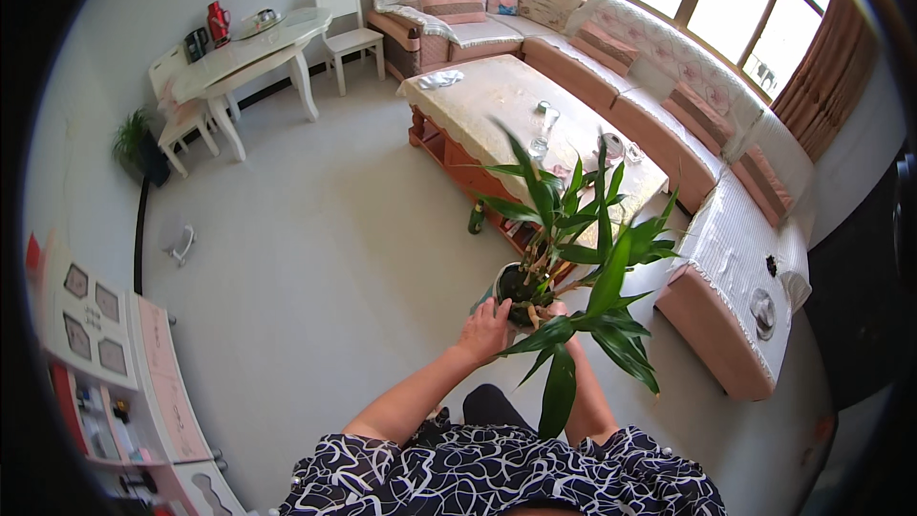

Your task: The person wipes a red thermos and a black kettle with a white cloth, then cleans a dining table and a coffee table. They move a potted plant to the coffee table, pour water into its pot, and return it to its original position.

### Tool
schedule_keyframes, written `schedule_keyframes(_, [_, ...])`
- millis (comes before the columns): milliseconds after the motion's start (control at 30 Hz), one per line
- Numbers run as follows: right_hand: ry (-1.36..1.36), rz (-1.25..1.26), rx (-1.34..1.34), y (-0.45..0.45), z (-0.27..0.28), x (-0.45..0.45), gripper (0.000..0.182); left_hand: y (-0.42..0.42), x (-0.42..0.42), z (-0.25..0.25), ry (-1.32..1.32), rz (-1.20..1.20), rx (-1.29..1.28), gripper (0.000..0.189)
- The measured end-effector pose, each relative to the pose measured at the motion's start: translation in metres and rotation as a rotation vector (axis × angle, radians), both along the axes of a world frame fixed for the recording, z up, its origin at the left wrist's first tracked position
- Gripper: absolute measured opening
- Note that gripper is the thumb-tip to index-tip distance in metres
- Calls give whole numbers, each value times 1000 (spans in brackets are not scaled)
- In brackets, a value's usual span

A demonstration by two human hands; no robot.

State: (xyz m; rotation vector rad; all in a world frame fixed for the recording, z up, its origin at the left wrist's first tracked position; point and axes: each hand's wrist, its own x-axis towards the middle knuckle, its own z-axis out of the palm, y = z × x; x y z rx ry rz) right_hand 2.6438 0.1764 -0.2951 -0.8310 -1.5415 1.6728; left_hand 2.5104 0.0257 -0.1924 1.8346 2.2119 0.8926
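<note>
A leafy green potted plant (605, 251) with long pointed leaves is held up in front of my body. Its pot (507, 279) has a pale rim and shows dark soil around several cane-like stems. My left hand (487, 333) grips the near left side of the pot, fingers over the rim. On the other side, my right hand (561, 312) is against the pot, mostly hidden by leaves and stems. The underside of the pot is out of sight.
Beyond the plant stands a cloth-covered coffee table (480, 115) with jars and a glass on it. A green bottle (476, 218) is on the floor beside it. A long sofa (688, 158) curves behind. Left are a white table (243, 57), chairs and a cabinet (161, 365).
</note>
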Motion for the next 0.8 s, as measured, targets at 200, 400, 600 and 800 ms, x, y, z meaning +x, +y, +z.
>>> schedule_keyframes(200, [-204,-13,-605,120,31,-127,23,118,-122,-7,29,78,-33,49])
schedule_keyframes(400, [-601,-132,296,286,-51,-224,19,254,-214,-2,73,49,-55,51])
schedule_keyframes(600, [-734,6,745,442,-79,-243,23,377,-290,9,33,-58,-8,55])
schedule_keyframes(800, [-562,-48,283,486,-22,-357,21,474,-391,-5,-3,-81,-18,58])
